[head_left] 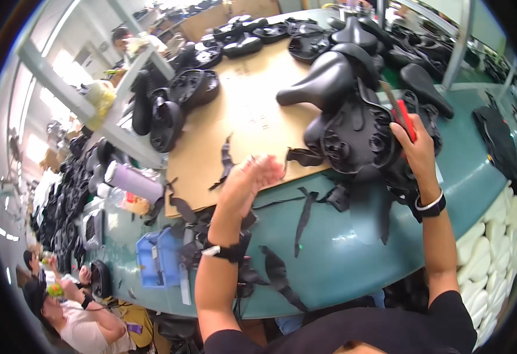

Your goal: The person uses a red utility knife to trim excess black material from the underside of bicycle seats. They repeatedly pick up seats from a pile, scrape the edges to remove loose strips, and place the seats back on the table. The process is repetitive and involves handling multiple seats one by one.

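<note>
My right hand [421, 144] is closed around a red-handled knife [406, 121], its narrow blade pointing up and away. Beside it, an upturned black bicycle saddle [359, 133] shows its ribbed underside. My left hand [255, 177], smeared by motion, is over the near edge of a cardboard sheet [252, 106]. Its fingers look stretched out, with nothing visible in them. A curled black scrap [304, 156] lies between that hand and the upturned saddle. Another black strip [226, 156] rests on the cardboard. Right behind the upturned saddle stands an upright black saddle [323, 79].
More black saddles line the cardboard's far and left sides. Black offcuts [282, 277] are scattered on the green table [353, 253]. A blue bin [158, 259] and a lilac bottle [133, 182] stand left. White padded pieces [488, 265] are stacked at right. Co-workers sit at lower left.
</note>
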A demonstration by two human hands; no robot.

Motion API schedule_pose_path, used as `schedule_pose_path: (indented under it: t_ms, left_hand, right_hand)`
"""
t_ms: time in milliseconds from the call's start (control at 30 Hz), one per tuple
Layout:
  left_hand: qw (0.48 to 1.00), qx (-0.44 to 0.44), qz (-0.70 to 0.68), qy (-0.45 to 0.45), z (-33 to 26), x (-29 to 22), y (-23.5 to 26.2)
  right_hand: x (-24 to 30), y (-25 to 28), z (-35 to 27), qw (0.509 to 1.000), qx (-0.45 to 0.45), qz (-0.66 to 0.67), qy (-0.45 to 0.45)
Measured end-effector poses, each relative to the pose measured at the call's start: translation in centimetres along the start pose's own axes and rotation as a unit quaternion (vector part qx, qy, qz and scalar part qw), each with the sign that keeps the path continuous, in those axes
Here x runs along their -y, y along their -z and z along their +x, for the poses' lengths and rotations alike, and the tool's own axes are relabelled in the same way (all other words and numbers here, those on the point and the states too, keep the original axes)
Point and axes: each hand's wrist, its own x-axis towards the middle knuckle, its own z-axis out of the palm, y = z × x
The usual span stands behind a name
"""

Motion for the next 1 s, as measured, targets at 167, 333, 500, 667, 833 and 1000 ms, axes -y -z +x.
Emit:
schedule_pose_path:
  t_ms: [167,333,500,667,833,1000]
  left_hand:
    - [0.999,-0.015,0.017,0.031,-1.7,4.8,-4.4]
    - [0.995,0.038,-0.082,0.038,-3.6,7.1,-6.3]
    - [0.99,0.0,-0.053,0.13,-6.6,9.6,-6.6]
    - [0.988,-0.067,0.065,0.123,-7.1,6.7,-6.6]
    - [0.983,-0.042,0.148,0.102,-6.1,4.7,-8.5]
    - [0.986,-0.08,0.105,0.101,-7.0,6.0,-7.6]
  right_hand:
    - [-0.4,0.7,-1.3,0.996,0.008,-0.073,0.059]
    - [-1.1,4.0,-10.1,0.991,0.113,0.073,0.027]
    - [-4.0,3.5,-16.7,0.968,0.244,0.052,0.026]
    - [-3.6,5.0,-15.2,0.907,0.275,-0.091,0.307]
    - [-3.3,5.1,-11.7,0.79,0.344,-0.234,0.45]
    - [-4.7,6.5,-19.8,0.87,0.368,-0.222,0.241]
